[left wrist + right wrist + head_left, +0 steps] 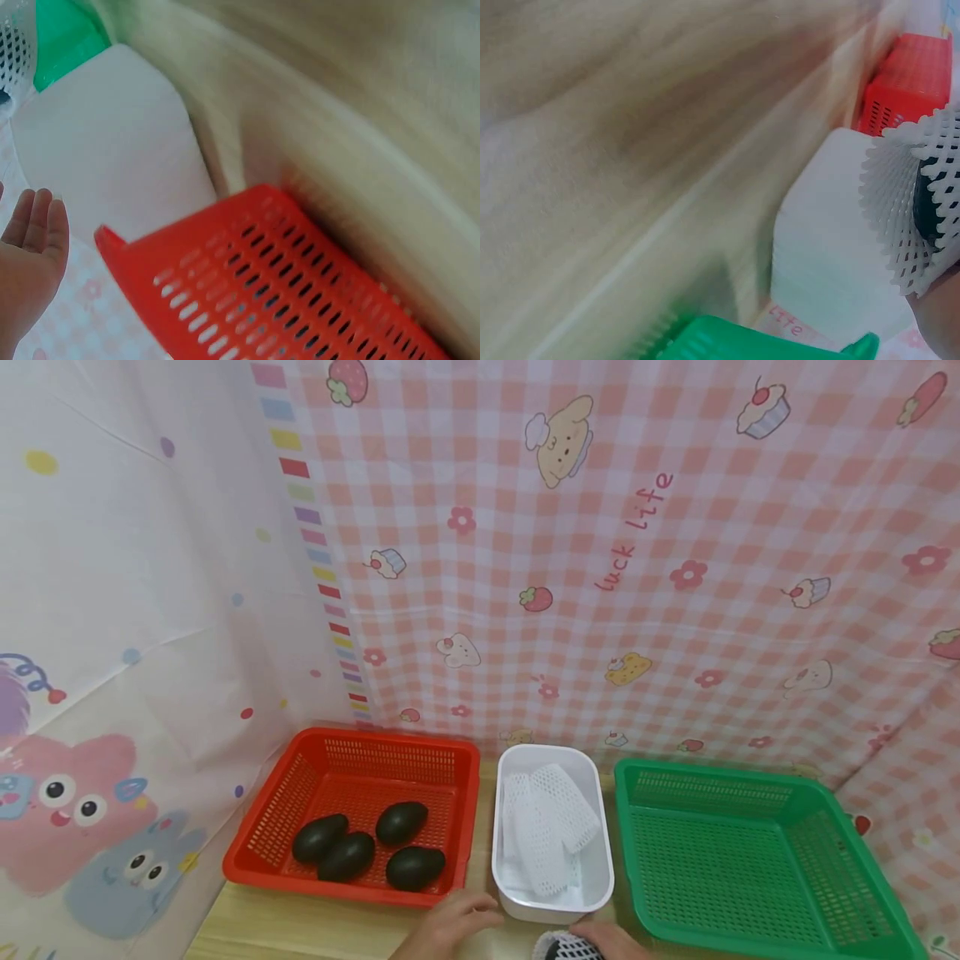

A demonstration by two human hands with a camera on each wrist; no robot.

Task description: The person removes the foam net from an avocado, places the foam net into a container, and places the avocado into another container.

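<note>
My right hand (611, 939) holds a dark avocado (928, 202) wrapped in a white foam net sleeve (889, 202), just in front of the white tub. The sleeve's flared end stands out past the fruit in the right wrist view. With nothing in its fingers, my left hand (450, 927) is between the red basket's front corner and the tub; its fingers (56, 225) are extended and apart from the sleeve. Several bare dark avocados (347, 857) lie in the red basket (468, 793). Flat white foam net sleeves (547, 835) overlap in the white tub (555, 906).
A green basket (630, 860) stands right of the tub, its mesh floor bare. All three containers line up on a wooden table (285, 922). A pink checked cloth (487, 568) hangs close behind them, and a white printed cloth (172, 710) hangs on the left.
</note>
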